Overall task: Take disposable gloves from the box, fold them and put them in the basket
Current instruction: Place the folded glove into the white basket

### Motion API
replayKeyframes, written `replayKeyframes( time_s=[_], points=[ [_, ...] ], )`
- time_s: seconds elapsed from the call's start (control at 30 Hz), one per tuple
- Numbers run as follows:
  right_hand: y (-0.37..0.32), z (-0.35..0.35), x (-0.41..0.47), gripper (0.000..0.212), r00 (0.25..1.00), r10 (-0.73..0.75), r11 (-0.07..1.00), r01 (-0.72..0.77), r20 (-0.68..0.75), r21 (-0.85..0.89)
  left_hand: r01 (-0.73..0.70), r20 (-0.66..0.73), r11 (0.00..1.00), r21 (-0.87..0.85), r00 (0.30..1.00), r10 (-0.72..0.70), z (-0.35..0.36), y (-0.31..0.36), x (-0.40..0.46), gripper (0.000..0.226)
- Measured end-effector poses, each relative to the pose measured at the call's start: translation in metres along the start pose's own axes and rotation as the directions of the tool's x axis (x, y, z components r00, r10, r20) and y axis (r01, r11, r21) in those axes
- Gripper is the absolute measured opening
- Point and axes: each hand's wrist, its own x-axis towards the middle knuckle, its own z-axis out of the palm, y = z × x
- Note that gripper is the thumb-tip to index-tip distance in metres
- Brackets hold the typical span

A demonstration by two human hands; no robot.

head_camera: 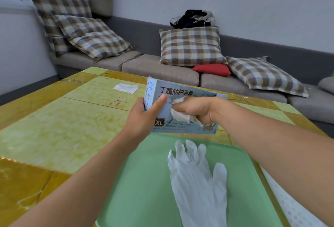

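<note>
Your left hand (pixel 144 111) gripped the pale blue glove box (pixel 182 107) by its left end, thumb laid up its front, holding it tilted above the yellow tiled surface (pixel 59 129). Your right hand (pixel 194 111) reached across, fingers curled and pinching a crumpled white glove (pixel 180 116) at the box's opening. Another white disposable glove (pixel 197 181) lay flat on the green tray (pixel 141 190) just below, fingers pointing toward the box.
</note>
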Motion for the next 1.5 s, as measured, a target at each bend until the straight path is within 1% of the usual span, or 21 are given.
replayKeyframes(
  time_s=[0.1,0.23,0.37,0.47,0.57,0.67,0.73,0.77,0.83,0.87,0.93,1.0,1.07,1.1,1.17,1.23,1.27,1.3,1.37,1.43,1.5],
  points=[
    [-0.005,-0.001,-0.006,0.025,1.0,-0.012,1.0,0.012,-0.012,-0.001,0.029,0.055,0.999,-0.031,0.998,-0.027,-0.004,0.003,0.002,0.079],
    [-0.014,-0.005,-0.024,0.014,0.998,-0.01,0.988,0.0,0.061,0.153,0.038,0.065,0.999,-0.035,0.997,-0.036,-0.004,0.006,0.001,0.081],
    [-0.014,-0.001,-0.028,0.01,0.99,-0.01,0.995,-0.004,0.138,0.1,0.063,0.092,0.997,-0.043,0.994,-0.059,-0.002,0.008,-0.002,0.085],
    [-0.015,0.001,-0.031,0.017,0.997,-0.007,0.99,-0.004,0.076,0.14,0.143,0.099,0.985,-0.093,0.986,-0.134,-0.001,0.014,-0.002,0.092],
    [-0.02,0.0,-0.029,0.026,0.999,-0.005,0.985,0.013,-0.047,0.171,0.257,0.113,0.961,-0.107,0.963,-0.245,-0.006,0.018,0.0,0.066],
    [-0.02,0.008,-0.022,0.022,0.963,-0.028,0.984,0.074,-0.269,0.163,0.385,0.069,0.913,-0.133,0.923,-0.379,-0.006,0.016,0.0,0.059],
    [-0.016,0.016,-0.016,0.02,0.915,-0.044,0.999,0.048,-0.4,0.0,0.417,0.047,0.898,-0.14,0.909,-0.414,-0.006,0.014,-0.001,0.06],
    [-0.012,0.017,-0.015,0.018,0.899,-0.089,0.984,0.012,-0.429,-0.179,0.429,0.04,0.892,-0.142,0.903,-0.428,-0.005,0.013,-0.002,0.06],
    [-0.007,0.02,-0.017,0.013,0.854,-0.239,0.852,-0.044,-0.462,-0.522,0.445,0.023,0.88,-0.164,0.894,-0.448,-0.006,0.012,-0.003,0.06],
    [-0.006,0.022,-0.021,0.018,0.811,-0.34,0.788,-0.031,-0.477,-0.615,0.444,0.013,0.878,-0.179,0.893,-0.449,-0.007,0.012,-0.003,0.059],
    [-0.007,0.021,-0.029,0.027,0.713,-0.54,0.718,0.113,-0.447,-0.687,0.441,0.009,0.872,-0.212,0.893,-0.45,-0.008,0.013,-0.002,0.058],
    [-0.009,0.019,-0.04,0.031,0.637,-0.686,0.621,0.262,-0.351,-0.738,0.454,0.027,0.852,-0.259,0.886,-0.464,-0.008,0.014,-0.002,0.058],
    [-0.01,0.015,-0.048,0.038,0.552,-0.798,0.481,0.337,-0.244,-0.809,0.477,0.047,0.826,-0.3,0.872,-0.487,-0.01,0.014,-0.001,0.056],
    [-0.013,0.015,-0.054,0.038,0.5,-0.832,0.449,0.355,-0.24,-0.82,0.481,0.051,0.818,-0.315,0.869,-0.492,-0.012,0.012,-0.001,0.055],
    [-0.018,0.016,-0.069,0.028,0.418,-0.825,0.552,0.443,-0.382,-0.707,0.458,0.04,0.822,-0.338,0.88,-0.473,-0.015,0.01,0.0,0.055],
    [-0.031,0.017,-0.087,0.024,0.417,-0.704,0.673,0.651,-0.575,-0.352,0.394,0.007,0.847,-0.357,0.908,-0.419,-0.018,0.01,0.002,0.059],
    [-0.036,0.017,-0.093,0.021,0.446,-0.634,0.658,0.741,-0.632,-0.137,0.353,-0.022,0.856,-0.377,0.921,-0.389,-0.019,0.011,0.003,0.06],
    [-0.039,0.016,-0.097,0.031,0.489,-0.561,0.629,0.776,-0.669,0.04,0.314,-0.049,0.858,-0.406,0.93,-0.363,-0.019,0.012,0.004,0.06],
    [-0.039,0.015,-0.101,0.042,0.616,-0.43,0.574,0.751,-0.659,0.327,0.25,-0.093,0.846,-0.471,0.94,-0.329,-0.02,0.015,0.003,0.06],
    [-0.031,0.02,-0.103,0.037,0.759,-0.337,0.536,0.641,-0.557,0.549,0.202,-0.142,0.839,-0.506,0.939,-0.312,-0.022,0.016,0.004,0.061],
    [-0.018,0.032,-0.1,0.031,0.857,-0.281,0.498,0.514,-0.431,0.698,0.159,-0.192,0.833,-0.53,0.934,-0.3,-0.026,0.018,0.004,0.062]
  ],
)
